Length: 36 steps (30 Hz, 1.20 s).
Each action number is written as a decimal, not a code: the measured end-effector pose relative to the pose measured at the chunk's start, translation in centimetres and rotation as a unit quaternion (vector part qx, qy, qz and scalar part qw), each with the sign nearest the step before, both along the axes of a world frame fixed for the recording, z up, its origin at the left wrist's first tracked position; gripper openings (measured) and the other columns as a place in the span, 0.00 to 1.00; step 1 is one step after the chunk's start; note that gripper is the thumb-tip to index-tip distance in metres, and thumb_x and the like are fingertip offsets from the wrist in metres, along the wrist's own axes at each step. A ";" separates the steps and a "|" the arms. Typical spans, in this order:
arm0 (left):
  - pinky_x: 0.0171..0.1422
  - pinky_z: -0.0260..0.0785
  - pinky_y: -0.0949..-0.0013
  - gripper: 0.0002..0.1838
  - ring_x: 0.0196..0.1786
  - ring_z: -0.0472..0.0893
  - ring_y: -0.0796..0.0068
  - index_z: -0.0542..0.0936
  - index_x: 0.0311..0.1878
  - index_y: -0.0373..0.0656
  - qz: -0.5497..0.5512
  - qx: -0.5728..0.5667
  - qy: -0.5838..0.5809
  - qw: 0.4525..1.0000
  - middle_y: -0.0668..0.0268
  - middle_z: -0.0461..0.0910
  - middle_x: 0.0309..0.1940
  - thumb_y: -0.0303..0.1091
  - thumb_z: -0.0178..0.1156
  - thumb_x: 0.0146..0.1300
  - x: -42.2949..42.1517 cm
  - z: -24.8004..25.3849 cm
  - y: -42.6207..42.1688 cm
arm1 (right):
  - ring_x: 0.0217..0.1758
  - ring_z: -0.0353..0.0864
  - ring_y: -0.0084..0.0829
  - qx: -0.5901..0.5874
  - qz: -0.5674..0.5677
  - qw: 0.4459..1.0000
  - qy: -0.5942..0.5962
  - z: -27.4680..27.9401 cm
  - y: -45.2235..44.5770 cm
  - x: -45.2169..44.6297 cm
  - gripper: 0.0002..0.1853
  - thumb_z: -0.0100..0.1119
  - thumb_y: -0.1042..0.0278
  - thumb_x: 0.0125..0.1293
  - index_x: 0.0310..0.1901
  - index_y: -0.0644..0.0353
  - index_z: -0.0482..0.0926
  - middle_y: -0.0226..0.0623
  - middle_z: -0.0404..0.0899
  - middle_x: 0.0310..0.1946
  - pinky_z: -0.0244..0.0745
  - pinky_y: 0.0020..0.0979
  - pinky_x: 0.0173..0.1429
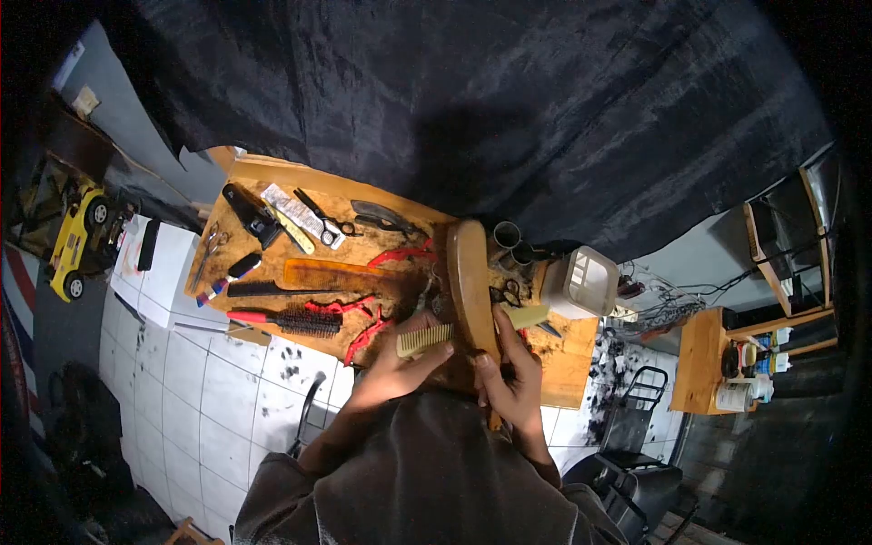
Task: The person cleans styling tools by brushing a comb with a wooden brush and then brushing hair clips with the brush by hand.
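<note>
My left hand [398, 371] is closed on a pale yellow comb [418, 341], its teeth showing beside my fingers. My right hand [515, 386] grips the handle of a long wooden brush [470, 282], which stands up between the two hands. A pale flat piece [529, 316] sticks out past my right fingers; whether it belongs to the comb behind the brush I cannot tell. Left of my hands on the wooden table [354, 263] lie red hair clips [368, 341], a round brush [304, 322] with a red handle, and a black comb [272, 290].
Toward the table's far side lie an amber comb [327, 273], scissors [318, 213], a black clipper [252, 216] and a yellow-handled razor [295, 234]. A white plastic container [583, 283] and metal cups [507, 236] stand at right. Dark cloth [454, 100] hangs behind.
</note>
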<state>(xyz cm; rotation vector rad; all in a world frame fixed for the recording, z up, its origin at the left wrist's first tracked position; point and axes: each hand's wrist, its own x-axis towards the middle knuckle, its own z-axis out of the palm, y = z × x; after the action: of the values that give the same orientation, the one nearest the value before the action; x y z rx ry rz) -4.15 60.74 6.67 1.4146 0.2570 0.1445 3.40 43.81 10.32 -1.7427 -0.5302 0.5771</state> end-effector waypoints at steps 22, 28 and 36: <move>0.48 0.71 0.73 0.14 0.44 0.77 0.78 0.75 0.54 0.41 0.160 -0.322 -0.051 0.932 0.68 0.79 0.43 0.28 0.58 0.66 0.5 -3.3 -0.3 | 0.19 0.73 0.16 0.028 0.031 0.999 0.032 -0.2 -0.9 -0.1 0.29 0.56 0.70 0.67 0.69 0.60 0.62 0.36 0.81 0.33 0.72 0.21 0.24; 0.52 0.68 0.73 0.17 0.49 0.75 0.80 0.73 0.57 0.39 0.092 0.019 0.050 0.994 0.65 0.78 0.46 0.29 0.59 0.66 0.1 -1.3 0.9 | 0.20 0.75 0.16 -0.023 0.040 0.999 0.021 -0.6 -0.1 -0.2 0.28 0.56 0.68 0.68 0.69 0.58 0.62 0.38 0.82 0.34 0.72 0.22 0.25; 0.54 0.67 0.73 0.11 0.47 0.74 0.79 0.71 0.53 0.39 0.080 -0.095 0.045 0.991 0.66 0.75 0.42 0.29 0.53 0.69 0.1 -1.2 -0.7 | 0.25 0.76 0.18 0.010 0.003 1.000 0.011 -0.7 0.2 0.0 0.29 0.57 0.69 0.67 0.68 0.60 0.63 0.43 0.80 0.46 0.74 0.22 0.29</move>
<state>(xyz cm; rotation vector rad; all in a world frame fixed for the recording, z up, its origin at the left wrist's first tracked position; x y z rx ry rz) -4.00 60.00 5.43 1.2119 0.4487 0.1834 3.41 44.03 9.61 -1.7136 -0.5239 0.5921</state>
